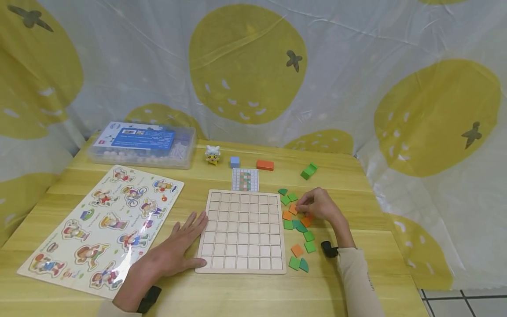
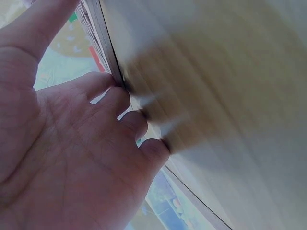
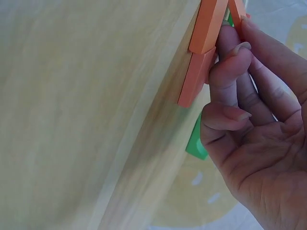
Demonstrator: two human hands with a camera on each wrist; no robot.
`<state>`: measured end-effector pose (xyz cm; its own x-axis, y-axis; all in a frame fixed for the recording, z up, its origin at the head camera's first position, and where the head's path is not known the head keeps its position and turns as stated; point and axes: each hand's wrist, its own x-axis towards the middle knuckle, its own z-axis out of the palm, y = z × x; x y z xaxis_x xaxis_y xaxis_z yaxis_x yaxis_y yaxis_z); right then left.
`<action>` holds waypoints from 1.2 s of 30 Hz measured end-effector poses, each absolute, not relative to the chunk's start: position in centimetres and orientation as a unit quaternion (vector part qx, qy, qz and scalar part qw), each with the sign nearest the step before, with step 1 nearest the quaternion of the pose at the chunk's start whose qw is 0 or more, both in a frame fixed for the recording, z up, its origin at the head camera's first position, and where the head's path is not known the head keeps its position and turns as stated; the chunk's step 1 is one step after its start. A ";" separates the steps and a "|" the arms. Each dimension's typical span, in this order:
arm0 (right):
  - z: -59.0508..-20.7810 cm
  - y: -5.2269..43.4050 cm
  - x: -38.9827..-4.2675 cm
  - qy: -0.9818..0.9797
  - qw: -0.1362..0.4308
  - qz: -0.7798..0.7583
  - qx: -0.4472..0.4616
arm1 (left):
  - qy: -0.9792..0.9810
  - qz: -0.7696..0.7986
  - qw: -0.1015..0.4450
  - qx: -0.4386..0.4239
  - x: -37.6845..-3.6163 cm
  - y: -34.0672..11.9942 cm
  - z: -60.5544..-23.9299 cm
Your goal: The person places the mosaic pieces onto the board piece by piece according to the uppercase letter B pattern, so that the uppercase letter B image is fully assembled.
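Observation:
A wooden grid board (image 1: 245, 270) with square cells lies flat on the table. My left hand (image 1: 174, 248) rests at its left edge, fingers spread, fingertips and thumb tip right at the rim; the left wrist view shows the palm (image 2: 81, 158) with the fingertips on the tabletop. To the right of the board, my right hand (image 1: 320, 204) reaches over loose tiles. Its thumb and index finger pinch an orange square tile (image 1: 293, 208), seen edge-on as a thin orange tile (image 3: 236, 13) in the right wrist view. The other fingers curl in beside it.
Green square tiles (image 1: 309, 236), dark green curved tiles (image 1: 303, 265) and other orange tiles (image 1: 296, 250) lie around. Behind the board sits a pattern card (image 1: 245, 179), with a toy figure (image 1: 213, 155) and blocks (image 1: 265, 165) farther back. A picture puzzle (image 1: 112, 220) and plastic case (image 1: 142, 145) stand left.

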<state>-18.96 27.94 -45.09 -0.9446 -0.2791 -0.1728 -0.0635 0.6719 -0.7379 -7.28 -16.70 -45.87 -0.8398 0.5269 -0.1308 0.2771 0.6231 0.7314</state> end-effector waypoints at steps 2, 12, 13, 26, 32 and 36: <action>-45.2 28.0 -19.0 0.904 0.132 -0.394 -0.097 | 0.885 0.370 0.169 0.227 -7.3 -16.7 -45.8; -44.7 28.6 -18.8 0.907 0.105 -0.393 -0.107 | 0.883 0.372 0.176 0.225 -7.4 -16.7 -45.8; -44.5 28.8 -18.9 0.908 0.098 -0.393 -0.108 | 0.884 0.371 0.176 0.224 -7.4 -16.7 -45.8; -43.7 30.0 -18.9 0.898 0.074 -0.423 -0.094 | 0.883 0.376 0.172 0.223 -7.3 -16.7 -45.9; -43.6 30.1 -18.8 0.894 0.047 -0.437 -0.088 | 0.886 0.372 0.168 0.222 -7.3 -16.7 -45.9; -43.3 29.7 -18.9 0.889 0.040 -0.448 -0.089 | 0.885 0.374 0.168 0.222 -7.3 -16.7 -45.9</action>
